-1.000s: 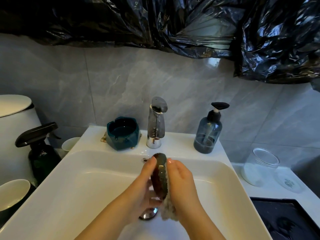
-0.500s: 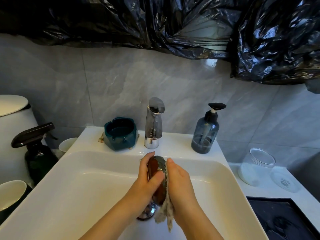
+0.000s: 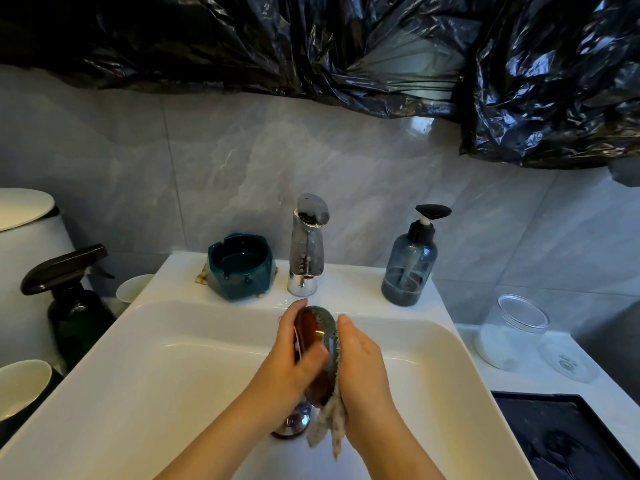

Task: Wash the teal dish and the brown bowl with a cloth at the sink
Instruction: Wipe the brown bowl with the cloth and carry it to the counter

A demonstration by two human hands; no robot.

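Brown bowl is held on edge above the basin of the sink, just near of the faucet and above the drain plug. Compared with a second ago, it has been turned a little, so that more of its glossy brown inside is shown, and the thumb of the left hand has been brought across that inside while the fingers are curled behind the rim: the bowl is gripped. The right hand is laid with fairly straight fingers against the speckled grey outer wall, and the cloth is pressed between palm and bowl; its loose end is now seen hanging lower below the hand. The outer wall is judged to be mid-wipe, with the bowl being rotated to bring round a fresh stretch. The teal dish is left standing on the far ledge, left of the faucet, and seems not yet taken up. No stream can be made out under the spout. Open room is offered left, right and near of the hands inside the basin; the spout is close on the far side, and the soap dispenser stands well apart to the right of the faucet.
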